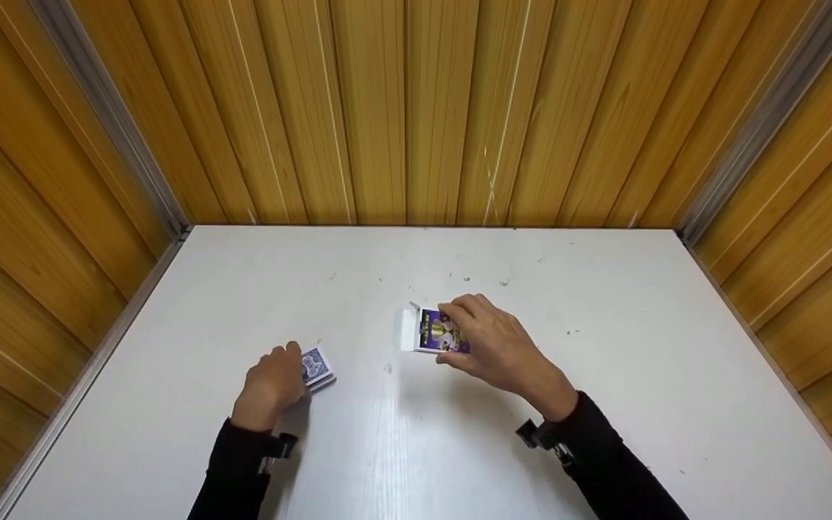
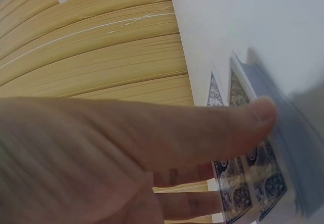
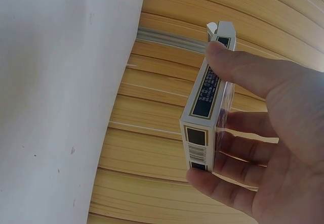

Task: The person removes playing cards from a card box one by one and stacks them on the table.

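Observation:
On the left side of the white table, my left hand grips a deck of playing cards with blue patterned backs. The left wrist view shows the thumb along the side edge of the deck, with fingers on its far side. Near the middle, my right hand holds a card box, thumb on one narrow side and fingers round the other. Purple and gold printing covers the box front, and its white end flap stands open to the left. A barcode marks the box's other end.
Wood-patterned panels rise behind the table and on both sides, with grey metal posts in the corners. Small dark marks dot the tabletop. Each black sleeve carries a wrist camera mount.

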Demonstrator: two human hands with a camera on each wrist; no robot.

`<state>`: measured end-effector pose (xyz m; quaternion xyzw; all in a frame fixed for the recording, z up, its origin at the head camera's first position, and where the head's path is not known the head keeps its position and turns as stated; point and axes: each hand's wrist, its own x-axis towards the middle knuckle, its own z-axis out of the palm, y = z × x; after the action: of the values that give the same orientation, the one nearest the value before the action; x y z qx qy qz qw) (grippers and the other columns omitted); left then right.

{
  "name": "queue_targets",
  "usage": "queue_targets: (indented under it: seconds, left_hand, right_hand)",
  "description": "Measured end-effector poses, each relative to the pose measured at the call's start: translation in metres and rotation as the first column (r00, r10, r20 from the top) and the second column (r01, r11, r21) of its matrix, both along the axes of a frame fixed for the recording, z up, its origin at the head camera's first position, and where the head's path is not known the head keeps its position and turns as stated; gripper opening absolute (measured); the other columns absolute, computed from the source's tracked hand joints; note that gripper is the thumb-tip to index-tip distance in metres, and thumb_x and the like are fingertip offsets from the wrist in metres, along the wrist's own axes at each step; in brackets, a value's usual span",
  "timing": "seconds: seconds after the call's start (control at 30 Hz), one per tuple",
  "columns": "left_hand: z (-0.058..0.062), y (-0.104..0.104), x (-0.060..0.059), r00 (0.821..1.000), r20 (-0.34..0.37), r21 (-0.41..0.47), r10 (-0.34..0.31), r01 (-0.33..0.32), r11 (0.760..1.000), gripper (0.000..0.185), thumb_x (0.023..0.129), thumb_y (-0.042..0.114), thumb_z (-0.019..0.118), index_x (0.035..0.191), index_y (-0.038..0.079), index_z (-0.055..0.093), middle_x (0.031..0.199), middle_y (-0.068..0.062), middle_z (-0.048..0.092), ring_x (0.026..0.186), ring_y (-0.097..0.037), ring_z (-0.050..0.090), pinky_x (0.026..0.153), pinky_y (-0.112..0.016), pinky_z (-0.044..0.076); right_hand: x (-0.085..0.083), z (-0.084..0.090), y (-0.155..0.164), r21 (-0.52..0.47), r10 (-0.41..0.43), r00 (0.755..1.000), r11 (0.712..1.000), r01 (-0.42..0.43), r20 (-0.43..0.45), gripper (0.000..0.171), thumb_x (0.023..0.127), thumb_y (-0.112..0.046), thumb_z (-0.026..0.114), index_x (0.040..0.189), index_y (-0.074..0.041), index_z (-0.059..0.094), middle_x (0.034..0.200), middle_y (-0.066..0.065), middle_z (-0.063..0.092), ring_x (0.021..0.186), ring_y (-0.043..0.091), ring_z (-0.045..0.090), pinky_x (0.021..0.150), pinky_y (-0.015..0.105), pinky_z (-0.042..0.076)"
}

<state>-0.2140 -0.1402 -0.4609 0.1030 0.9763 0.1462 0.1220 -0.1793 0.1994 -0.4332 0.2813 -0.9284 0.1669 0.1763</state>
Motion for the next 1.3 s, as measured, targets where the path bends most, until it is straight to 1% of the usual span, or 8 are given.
queue_targets:
  seconds: [0.13, 0.37, 0.57, 0.7, 0.9, 1.0, 1.23, 1.3]
  left_hand:
    - [-0.001, 0.001, 0.0, 1.0, 0.007, -0.001, 0.005, -0.005, 1.0, 0.04, 0.079, -0.006, 0.074, 0.111, -0.012, 0.052, 0.097, -0.023, 0.057, 0.084, -0.035, 0.057, 0.076, -0.054, 0.053]
    - [-0.004, 0.002, 0.001, 1.0, -0.006, 0.002, -0.017, 0.017, 1.0, 0.046, 0.077, -0.005, 0.079, 0.113, -0.013, 0.053, 0.099, -0.025, 0.057, 0.085, -0.037, 0.058, 0.077, -0.054, 0.053]
    - [-0.007, 0.003, 0.002, 1.0, 0.0, 0.005, -0.021, 0.021, 1.0, 0.049, 0.076, -0.005, 0.08, 0.115, -0.015, 0.053, 0.102, -0.028, 0.055, 0.095, -0.045, 0.058, 0.081, -0.057, 0.053]
    - [-0.009, 0.004, 0.001, 1.0, 0.014, -0.001, -0.008, 0.008, 1.0, 0.05, 0.075, -0.004, 0.08, 0.115, -0.017, 0.052, 0.105, -0.03, 0.051, 0.1, -0.046, 0.053, 0.083, -0.057, 0.053]
    - [-0.012, 0.005, 0.001, 1.0, -0.007, -0.018, -0.014, 0.014, 1.0, 0.041, 0.075, -0.006, 0.077, 0.106, -0.019, 0.053, 0.1, -0.03, 0.048, 0.094, -0.041, 0.049, 0.079, -0.054, 0.054]
    - [-0.012, 0.005, 0.002, 1.0, -0.014, -0.022, -0.023, 0.022, 1.0, 0.039, 0.076, -0.005, 0.077, 0.104, -0.019, 0.054, 0.098, -0.029, 0.048, 0.092, -0.039, 0.049, 0.079, -0.054, 0.053]
    - [-0.01, 0.004, 0.001, 0.999, -0.008, -0.045, -0.034, 0.033, 0.998, 0.043, 0.076, -0.004, 0.078, 0.108, -0.022, 0.054, 0.099, -0.03, 0.05, 0.094, -0.041, 0.051, 0.082, -0.055, 0.053]
    - [-0.01, 0.004, 0.0, 0.999, -0.008, -0.039, -0.031, 0.031, 0.999, 0.043, 0.076, -0.004, 0.077, 0.108, -0.022, 0.053, 0.099, -0.031, 0.05, 0.095, -0.042, 0.051, 0.082, -0.055, 0.053]
  right_hand:
    - [0.0, 0.0, 0.0, -0.002, -0.002, 1.0, 1.0, 0.002, 0.001, 0.068, 0.081, -0.037, 0.09, 0.134, -0.003, 0.063, 0.122, 0.008, 0.062, 0.105, 0.02, 0.059, 0.074, 0.034, 0.054]
    - [-0.001, -0.001, 0.0, 0.002, 0.0, 1.0, 1.0, 0.0, -0.006, 0.068, 0.081, -0.037, 0.09, 0.134, -0.003, 0.063, 0.122, 0.007, 0.062, 0.105, 0.021, 0.059, 0.074, 0.034, 0.054]
    - [-0.001, -0.001, 0.001, 0.008, 0.011, 0.999, 1.0, -0.011, -0.037, 0.067, 0.081, -0.037, 0.09, 0.133, -0.004, 0.063, 0.122, 0.008, 0.062, 0.105, 0.021, 0.059, 0.073, 0.034, 0.054]
    - [-0.001, -0.001, 0.002, 0.0, 0.016, 0.999, 1.0, -0.016, -0.038, 0.067, 0.081, -0.036, 0.09, 0.133, -0.003, 0.063, 0.121, 0.007, 0.062, 0.104, 0.021, 0.059, 0.073, 0.034, 0.054]
    - [-0.001, -0.001, 0.001, 0.004, 0.013, 0.999, 1.0, -0.013, -0.031, 0.067, 0.081, -0.036, 0.09, 0.133, -0.003, 0.063, 0.122, 0.007, 0.062, 0.104, 0.021, 0.059, 0.074, 0.034, 0.054]
    - [0.0, -0.001, 0.001, 0.003, 0.01, 1.0, 1.0, -0.01, -0.026, 0.067, 0.081, -0.036, 0.09, 0.133, -0.003, 0.063, 0.122, 0.008, 0.062, 0.104, 0.021, 0.059, 0.073, 0.035, 0.054]
    - [0.0, -0.001, 0.002, 0.006, -0.001, 1.0, 1.0, 0.001, -0.015, 0.068, 0.081, -0.037, 0.09, 0.134, -0.004, 0.063, 0.122, 0.008, 0.062, 0.106, 0.021, 0.059, 0.074, 0.035, 0.054]
    - [0.0, -0.001, 0.003, 0.007, 0.001, 1.0, 1.0, -0.001, -0.012, 0.068, 0.081, -0.037, 0.09, 0.134, -0.004, 0.063, 0.123, 0.008, 0.062, 0.106, 0.022, 0.059, 0.074, 0.035, 0.054]
